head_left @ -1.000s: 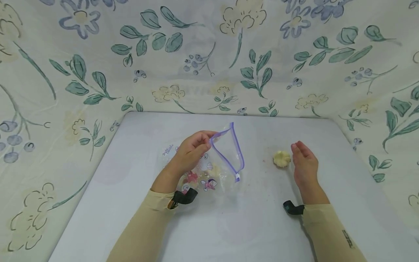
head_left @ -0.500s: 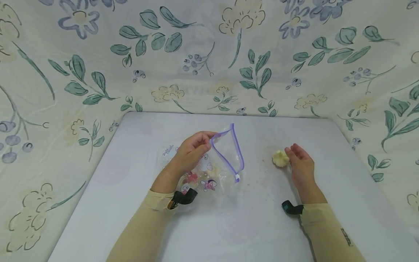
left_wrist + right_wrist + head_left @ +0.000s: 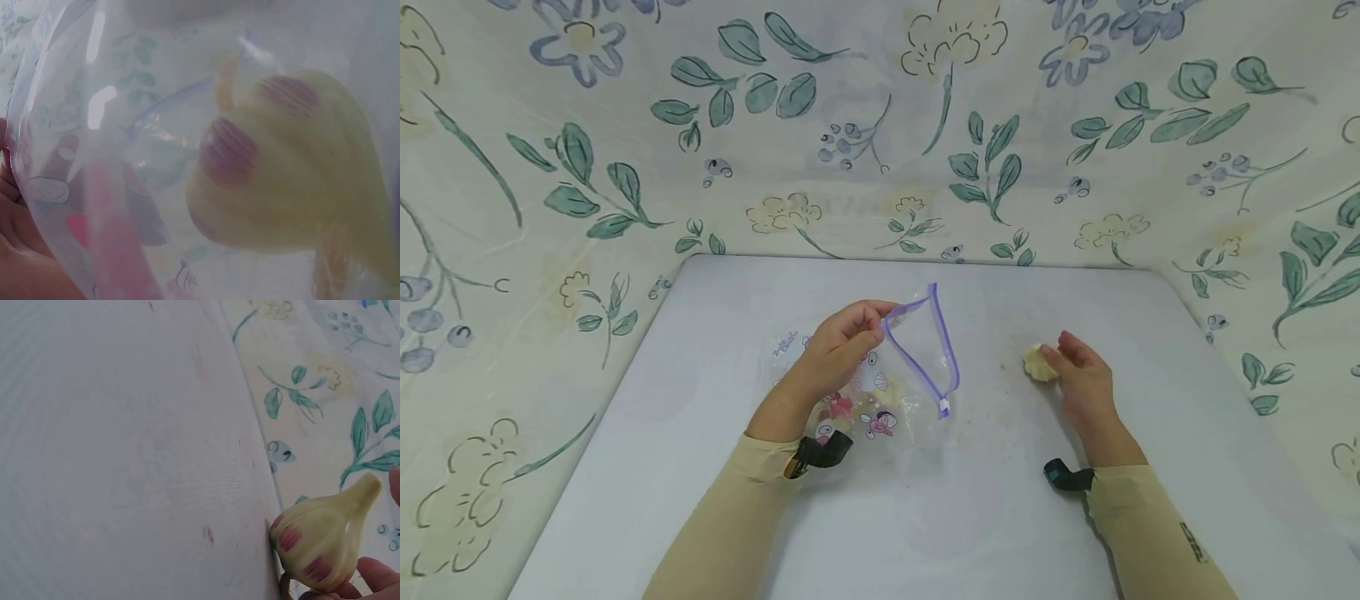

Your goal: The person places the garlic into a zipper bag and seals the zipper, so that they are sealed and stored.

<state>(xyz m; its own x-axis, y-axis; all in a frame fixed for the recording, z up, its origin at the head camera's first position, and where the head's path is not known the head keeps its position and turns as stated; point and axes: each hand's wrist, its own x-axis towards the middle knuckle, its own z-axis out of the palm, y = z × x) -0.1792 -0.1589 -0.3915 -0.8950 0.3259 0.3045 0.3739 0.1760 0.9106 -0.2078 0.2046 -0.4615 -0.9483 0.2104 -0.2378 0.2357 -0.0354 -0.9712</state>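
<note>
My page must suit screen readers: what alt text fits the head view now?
A left hand holds a clear, purple-zipped bag, mouth open, while the right hand touches a pale garlic bulb over a white table, with floral cloth behind.

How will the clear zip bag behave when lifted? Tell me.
The clear zip bag will likely flop: its purple zip already bends where the left hand pinches it. It may sag, since a garlic bulb appears to be inside. Its bright glare suggests smooth, perhaps slippery plastic.
</note>
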